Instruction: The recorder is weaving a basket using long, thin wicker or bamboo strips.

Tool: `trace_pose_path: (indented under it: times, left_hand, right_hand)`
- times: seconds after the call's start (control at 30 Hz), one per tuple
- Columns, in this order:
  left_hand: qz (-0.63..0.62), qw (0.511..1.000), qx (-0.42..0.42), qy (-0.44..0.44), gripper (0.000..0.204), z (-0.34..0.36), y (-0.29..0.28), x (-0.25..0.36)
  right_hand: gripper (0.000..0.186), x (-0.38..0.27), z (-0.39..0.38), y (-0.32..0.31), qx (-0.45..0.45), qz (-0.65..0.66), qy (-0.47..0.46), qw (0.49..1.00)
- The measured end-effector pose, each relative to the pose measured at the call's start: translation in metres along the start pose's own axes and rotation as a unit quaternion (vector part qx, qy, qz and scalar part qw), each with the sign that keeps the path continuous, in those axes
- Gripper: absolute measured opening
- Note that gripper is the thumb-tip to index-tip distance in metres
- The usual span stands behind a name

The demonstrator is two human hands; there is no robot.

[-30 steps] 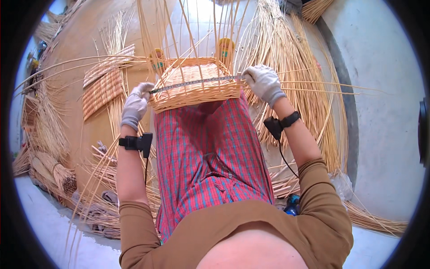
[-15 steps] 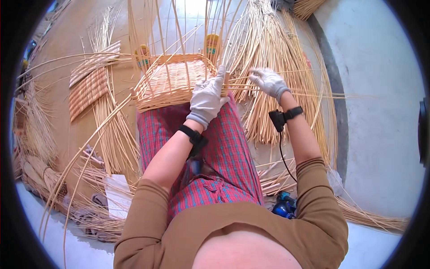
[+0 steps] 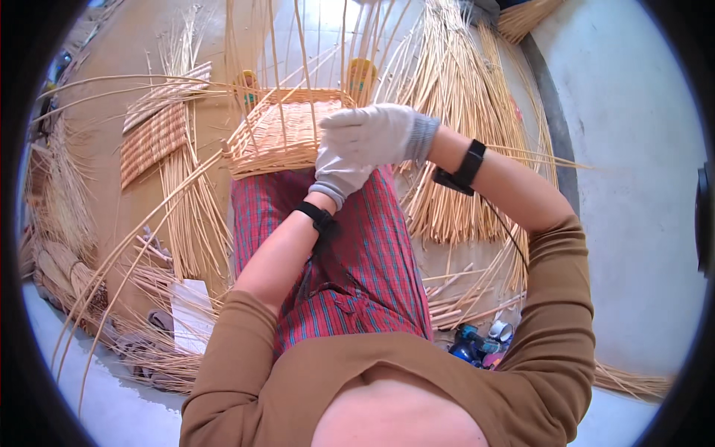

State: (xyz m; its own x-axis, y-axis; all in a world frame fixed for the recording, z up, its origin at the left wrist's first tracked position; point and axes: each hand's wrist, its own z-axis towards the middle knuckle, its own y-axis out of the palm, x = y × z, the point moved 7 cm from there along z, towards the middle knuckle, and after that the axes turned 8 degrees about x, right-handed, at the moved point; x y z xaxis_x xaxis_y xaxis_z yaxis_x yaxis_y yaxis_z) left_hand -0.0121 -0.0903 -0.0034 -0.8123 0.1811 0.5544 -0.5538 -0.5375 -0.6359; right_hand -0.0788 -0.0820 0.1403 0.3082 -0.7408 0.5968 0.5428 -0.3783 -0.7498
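Note:
A rectangular woven wicker basket (image 3: 269, 138) with tall upright stakes rests on my legs in red plaid cloth (image 3: 261, 208). My gloved left hand (image 3: 339, 173) is at the basket's right end, its fingers mostly hidden beneath the right hand. My gloved right hand (image 3: 369, 132) lies across the left one, fingers bent together and pointing left; whatever they hold is hidden. Long loose rods (image 3: 160, 208) stick out from the basket to the lower left.
Large bundles of pale rods (image 3: 454, 149) lie to my right. Left are woven panels (image 3: 153, 141), rod piles (image 3: 74, 276) and a white sheet (image 3: 186, 316). Small blue objects (image 3: 469, 346) sit near my right hip; yellow sandals (image 3: 361, 71) show beyond the basket.
The tape measure stretched between my hands no longer shows. My left hand has moved right to the basket's end, and my right hand has swung left over it.

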Motion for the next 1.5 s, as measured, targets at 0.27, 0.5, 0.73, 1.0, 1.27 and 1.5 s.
trace_pose_path:
  times: [0.27,0.5,0.73,1.0,1.27,1.5]
  left_hand:
    - [-0.519,0.708,0.178,-0.444,0.020,-0.035,-0.061,-0.099]
    - [-0.294,0.945,0.054,-0.134,0.033,0.077,-0.041,-0.039]
    - [-0.233,0.972,0.033,-0.010,0.055,0.061,-0.056,0.026]
    - [0.198,0.976,0.071,0.048,0.037,-0.037,-0.217,-0.088]
    - [0.271,0.961,0.055,0.027,0.062,-0.057,-0.205,-0.113]
    - [0.267,0.963,0.038,0.029,0.056,-0.061,-0.204,-0.126]
  right_hand:
    - [0.050,0.004,-0.115,0.093,-0.121,0.309,0.697,0.636]
    - [0.057,-0.034,-0.128,0.113,-0.162,0.188,0.839,0.484]
    - [0.034,-0.017,-0.134,0.135,-0.169,0.133,0.804,0.554]
    - [0.058,-0.002,0.002,0.087,0.299,0.270,0.674,0.620]
    - [0.106,0.004,0.065,0.312,0.209,0.458,0.843,0.191]
    - [0.046,0.013,0.072,0.287,0.426,0.346,0.780,0.300]
